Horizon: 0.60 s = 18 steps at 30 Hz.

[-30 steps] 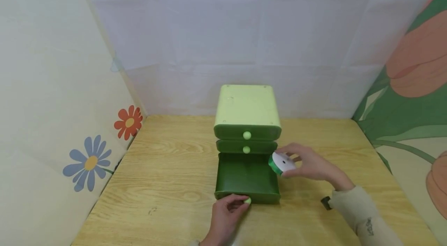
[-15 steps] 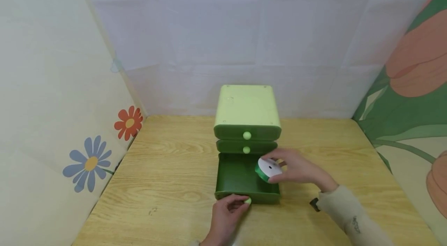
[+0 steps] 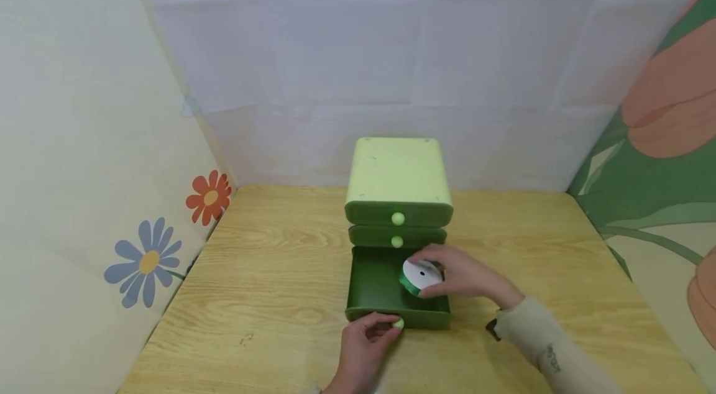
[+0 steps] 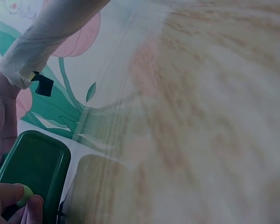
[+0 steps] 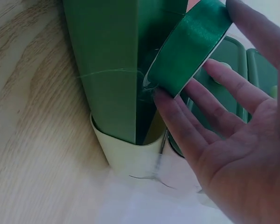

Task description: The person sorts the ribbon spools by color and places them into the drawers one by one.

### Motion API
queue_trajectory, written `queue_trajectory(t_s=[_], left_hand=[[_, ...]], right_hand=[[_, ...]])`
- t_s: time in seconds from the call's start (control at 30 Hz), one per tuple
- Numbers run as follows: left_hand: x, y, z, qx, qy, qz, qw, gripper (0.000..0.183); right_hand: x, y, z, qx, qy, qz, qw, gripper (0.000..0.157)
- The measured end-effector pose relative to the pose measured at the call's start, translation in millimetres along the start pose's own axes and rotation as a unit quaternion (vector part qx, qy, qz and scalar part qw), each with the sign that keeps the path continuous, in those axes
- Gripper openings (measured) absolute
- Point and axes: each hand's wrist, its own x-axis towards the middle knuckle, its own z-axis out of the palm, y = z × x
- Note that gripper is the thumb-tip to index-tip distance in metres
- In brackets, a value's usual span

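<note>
A light green cabinet (image 3: 399,170) with dark green drawers stands on the table. Its bottom drawer (image 3: 371,282) is pulled out toward the front. My left hand (image 3: 363,341) pinches that drawer's round light green knob (image 3: 399,323); the left wrist view shows the thumb and fingertips about the knob (image 4: 25,196). With thumb and fingers at its rim, my right hand (image 3: 464,273) holds a spool of green ribbon (image 3: 421,274) with a white face over the drawer's right half. In the right wrist view, the shiny ribbon spool (image 5: 191,44) sits tilted beside the drawer wall, with a thin loose thread (image 5: 109,71) trailing.
Two upper drawers, with a top knob (image 3: 398,219) and a middle knob (image 3: 396,242), are pushed in. The wooden table (image 3: 268,270) meets a white sheet (image 3: 313,71) behind. Flower-printed panels stand left and right. A small black tab (image 3: 492,329) hangs at the right sleeve.
My right hand has carried the ribbon spool left and slightly down, from the drawer's right edge to over its inside. My left hand stays on the knob.
</note>
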Motion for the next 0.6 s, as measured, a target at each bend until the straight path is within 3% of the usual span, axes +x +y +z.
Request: queue_trajectory(t_s=[0.2, 0.6], left_hand=[[1.2, -1.4, 0.2, 0.011, 0.001, 0.0, 0.9999, 0.015], [1.3, -3.1, -0.6, 0.016, 0.003, -0.001, 0.9999, 0.015]], right_hand=[[0.0, 2.4, 2.5, -0.008, 0.008, -0.017, 1.0, 0.058], [-3.6, 1.0, -3.5, -0.011, 0.022, -0.009, 1.0, 0.052]])
